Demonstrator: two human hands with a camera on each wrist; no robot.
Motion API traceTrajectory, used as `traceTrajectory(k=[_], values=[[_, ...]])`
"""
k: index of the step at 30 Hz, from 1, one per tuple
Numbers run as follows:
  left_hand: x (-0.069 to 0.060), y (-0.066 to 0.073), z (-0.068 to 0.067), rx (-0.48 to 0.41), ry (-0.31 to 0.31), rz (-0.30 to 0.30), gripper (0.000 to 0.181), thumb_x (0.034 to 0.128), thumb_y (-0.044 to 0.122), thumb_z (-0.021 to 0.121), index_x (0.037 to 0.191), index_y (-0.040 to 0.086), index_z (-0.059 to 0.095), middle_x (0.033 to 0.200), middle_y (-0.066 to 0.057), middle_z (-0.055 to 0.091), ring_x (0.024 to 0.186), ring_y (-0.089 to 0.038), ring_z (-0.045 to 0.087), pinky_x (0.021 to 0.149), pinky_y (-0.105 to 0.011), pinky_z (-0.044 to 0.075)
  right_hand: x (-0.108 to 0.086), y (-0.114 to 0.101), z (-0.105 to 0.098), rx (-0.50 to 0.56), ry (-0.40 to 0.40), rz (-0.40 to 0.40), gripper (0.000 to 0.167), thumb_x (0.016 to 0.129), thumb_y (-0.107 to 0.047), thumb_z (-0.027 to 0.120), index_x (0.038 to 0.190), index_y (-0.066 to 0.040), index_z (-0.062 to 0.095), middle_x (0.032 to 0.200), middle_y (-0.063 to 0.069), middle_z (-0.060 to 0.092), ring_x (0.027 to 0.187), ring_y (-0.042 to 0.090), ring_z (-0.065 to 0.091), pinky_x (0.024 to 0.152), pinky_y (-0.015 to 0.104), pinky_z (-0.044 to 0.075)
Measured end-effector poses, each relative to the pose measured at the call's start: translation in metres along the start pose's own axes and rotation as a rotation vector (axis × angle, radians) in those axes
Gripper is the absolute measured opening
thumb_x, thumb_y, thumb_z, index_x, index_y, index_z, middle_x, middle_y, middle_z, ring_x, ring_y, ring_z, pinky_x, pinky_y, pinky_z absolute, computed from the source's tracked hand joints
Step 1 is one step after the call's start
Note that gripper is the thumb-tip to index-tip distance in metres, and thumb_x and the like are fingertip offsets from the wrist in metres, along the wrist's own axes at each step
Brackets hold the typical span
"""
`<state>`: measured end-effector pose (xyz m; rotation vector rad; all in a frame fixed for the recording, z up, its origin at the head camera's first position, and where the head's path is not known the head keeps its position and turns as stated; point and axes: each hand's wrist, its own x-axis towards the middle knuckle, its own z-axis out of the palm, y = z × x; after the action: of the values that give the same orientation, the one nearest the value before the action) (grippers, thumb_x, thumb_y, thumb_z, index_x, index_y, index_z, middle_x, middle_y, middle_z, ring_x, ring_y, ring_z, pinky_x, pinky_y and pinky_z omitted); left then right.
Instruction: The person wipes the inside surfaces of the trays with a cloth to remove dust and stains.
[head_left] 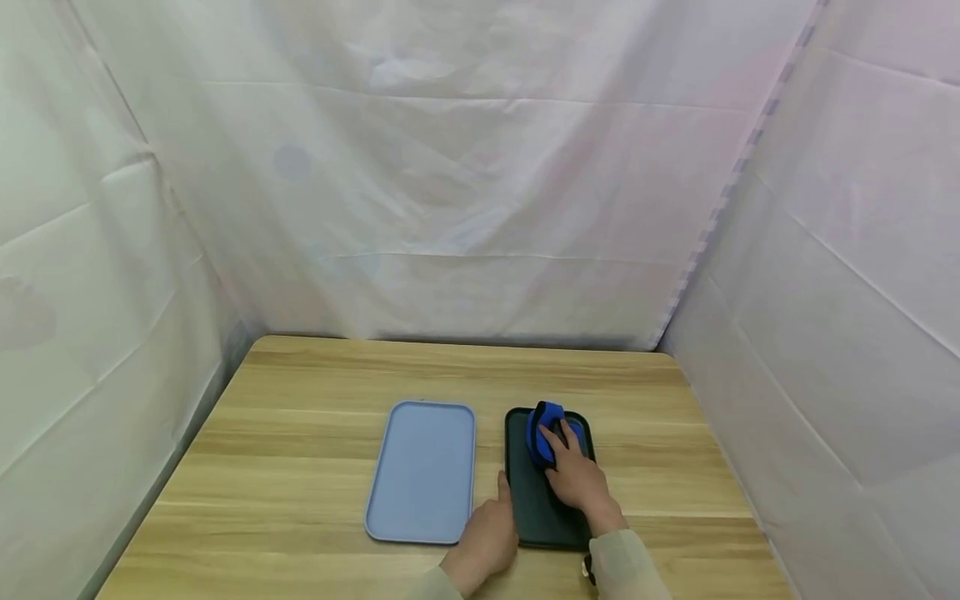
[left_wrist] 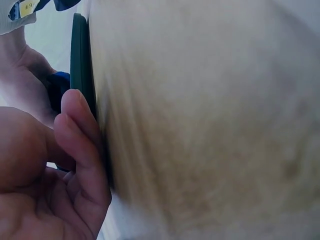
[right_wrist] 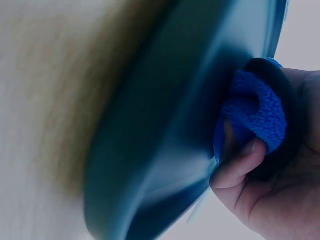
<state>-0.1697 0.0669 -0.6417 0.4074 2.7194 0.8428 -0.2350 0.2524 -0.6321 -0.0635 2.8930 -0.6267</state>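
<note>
White sheeting (head_left: 480, 208) is hung behind and on both sides of a wood-grained table (head_left: 262, 467), on which two rectangular trays are placed side by side with a gap between them. A blue cloth (head_left: 551, 414) with black edging is located in the far part of the dark green tray (head_left: 536, 517), under the fingers of the right hand (head_left: 579, 482). The tray's long axis is directed away from the person, nearly in line with the right forearm; most of the visible base is therefore left on the near side of the cloth. The cloth is held bunched by the right hand, the digits being bent about it in the right wrist view. The left hand (head_left: 491, 533) is positioned at the left long rim, toward the near end, with one finger extended along that rim; whether the rim is pinched or merely touched cannot be told. The cloth is thus reached directly by the right hand, and the left rim by the left. Within the light blue tray (head_left: 422, 475), set to the left, only the flat base and raised rim are seen.
</note>
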Motion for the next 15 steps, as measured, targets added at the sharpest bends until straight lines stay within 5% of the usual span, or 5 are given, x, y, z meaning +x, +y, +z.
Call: traceTrajectory(k=[15], values=[[0.0007, -0.0024, -0.0001, 0.069, -0.015, 0.029, 0.085, 0.0919, 0.007, 0.070, 0.158, -0.014, 0.021, 0.056, -0.001, 0.054, 0.046, -0.011, 0.049, 0.045, -0.027, 0.044, 0.0017, -0.0007, -0.0020, 0.015, -0.028, -0.029, 0.073, 0.097, -0.013, 0.068, 0.162, -0.026, 0.037, 0.173, 0.017, 0.017, 0.063, 0.022, 0.058, 0.052, 0.036, 0.042]])
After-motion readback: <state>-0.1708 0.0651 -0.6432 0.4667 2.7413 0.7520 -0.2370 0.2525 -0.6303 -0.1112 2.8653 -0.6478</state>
